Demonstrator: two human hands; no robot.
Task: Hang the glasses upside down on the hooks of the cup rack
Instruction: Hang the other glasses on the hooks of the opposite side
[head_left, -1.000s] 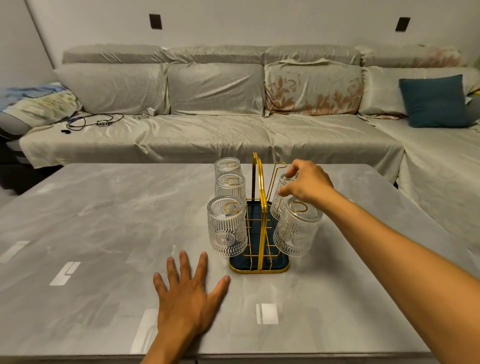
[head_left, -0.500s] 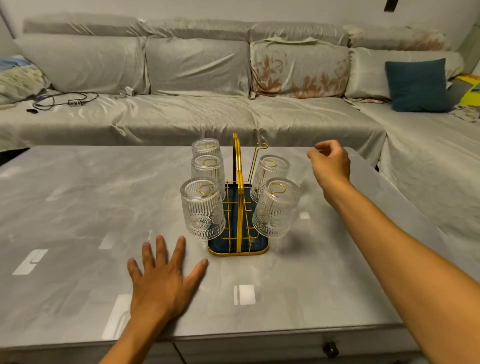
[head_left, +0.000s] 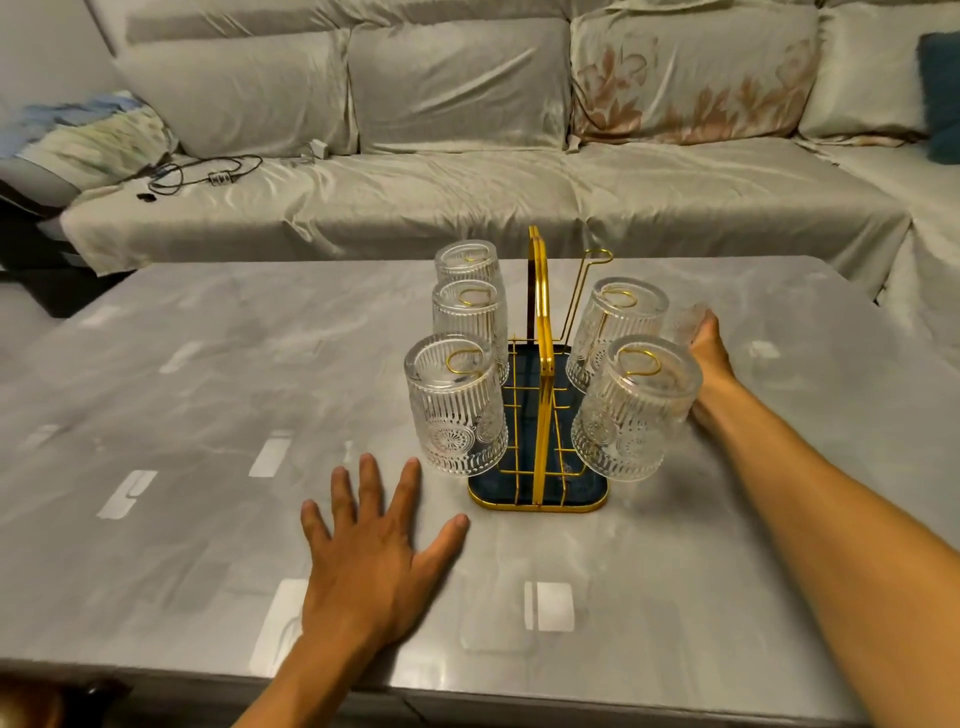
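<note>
A gold wire cup rack (head_left: 541, 332) with a dark blue tray base stands mid-table. Three ribbed clear glasses hang upside down on its left hooks, the nearest one (head_left: 455, 410) in front. Two more hang on the right, one at the front (head_left: 635, 415) and one behind it (head_left: 618, 319). The far right hook (head_left: 597, 254) is bare. A blurred loose glass (head_left: 684, 323) sits right of the rack, and my right hand (head_left: 712, 364) wraps it, fingers partly hidden behind the front right glass. My left hand (head_left: 374, 545) lies flat and spread on the table near the rack.
The grey marble-look table (head_left: 182, 415) reaches to a near edge just below my left wrist. Behind it runs a pale covered sofa (head_left: 467, 197) with a black cable (head_left: 197, 174) on its seat and a teal cushion (head_left: 941, 93) at the far right.
My right hand left the rack's right side, swung out to the right, then dropped to the table and closed around a loose glass. The camera tilted down and closer. My left hand stayed flat.
</note>
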